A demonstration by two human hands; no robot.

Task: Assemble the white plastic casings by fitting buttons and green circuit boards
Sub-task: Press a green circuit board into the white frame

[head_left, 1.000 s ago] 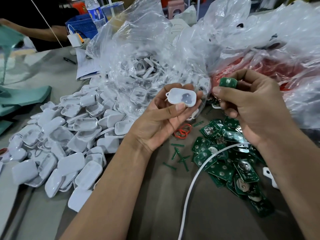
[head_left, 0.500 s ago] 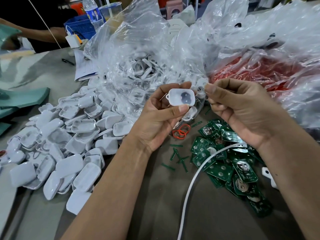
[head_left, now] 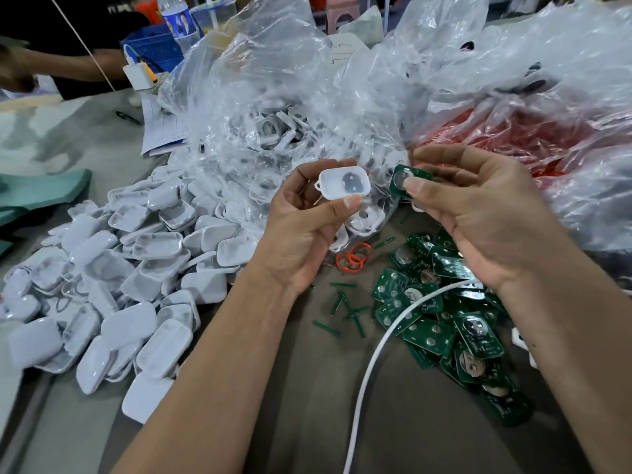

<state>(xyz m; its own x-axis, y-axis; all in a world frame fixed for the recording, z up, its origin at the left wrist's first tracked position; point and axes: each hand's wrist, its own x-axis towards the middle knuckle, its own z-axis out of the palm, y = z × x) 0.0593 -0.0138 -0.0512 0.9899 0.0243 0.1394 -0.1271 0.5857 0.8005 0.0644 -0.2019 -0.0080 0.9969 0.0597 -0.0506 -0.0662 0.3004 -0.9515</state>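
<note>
Head view: the left hand (head_left: 301,230) is a bit above the middle of the frame, pinching a white casing (head_left: 343,183) between thumb and fingers, open side facing the camera, with a dark button (head_left: 352,183) sitting inside it. Just to the right of it, the right hand (head_left: 478,213) pinches a green board (head_left: 402,181) between thumb and fingertips, silver disc showing. Board and casing are close but not touching, small gap between them.

Lower left of the frame is a big pile of casings (head_left: 113,275) spread on the table (head_left: 290,405), some face up, some face down. Lower right, under the right wrist, there's a heap of boards (head_left: 444,323). A white cable (head_left: 372,364) runs from the bottom edge up across that heap. Between the two piles are some little green sticks (head_left: 349,309) scattered about, and a few orange rings (head_left: 354,258) just below the left hand.

Behind the hands, a clear bag (head_left: 273,114) with more white parts in it fills the upper middle, and another bag (head_left: 530,131) with red stuff inside is in the upper right. Top left there's another person's arm (head_left: 58,66), a blue basket (head_left: 154,46) and a water bottle (head_left: 179,18).
</note>
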